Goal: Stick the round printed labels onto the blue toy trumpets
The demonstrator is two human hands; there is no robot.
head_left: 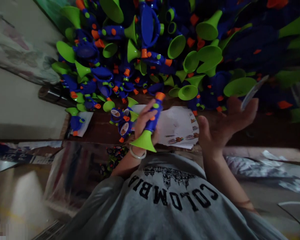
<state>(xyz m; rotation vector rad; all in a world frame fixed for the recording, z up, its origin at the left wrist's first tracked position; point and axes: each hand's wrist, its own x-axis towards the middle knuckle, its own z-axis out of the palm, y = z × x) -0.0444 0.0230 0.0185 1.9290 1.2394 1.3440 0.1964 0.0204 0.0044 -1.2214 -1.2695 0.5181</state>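
Note:
My left hand (pixel 141 122) is wrapped round a toy trumpet (pixel 153 121) with a blue body, a lime green bell and an orange mouthpiece. Its bell points down toward my shirt, the mouthpiece away from me. My right hand (pixel 227 123), slightly blurred, is raised to the right, thumb spread away. At its fingertips is a thin pale oval sticker (pixel 253 92), seen nearly edge-on. Between my hands, sheets of paper (pixel 176 123) with printed oval stickers along their edge lie on the dark table (pixel 100 128). Left of my left hand sit a few toy trumpets with oval labels (pixel 124 128).
A large heap of the same toy trumpets (pixel 147 26) covers the far side of the table. A dark cylinder (pixel 52 95) lies at the left end. Below the near edge, a plastic-lined box (pixel 72 173) has more toys beside my left forearm.

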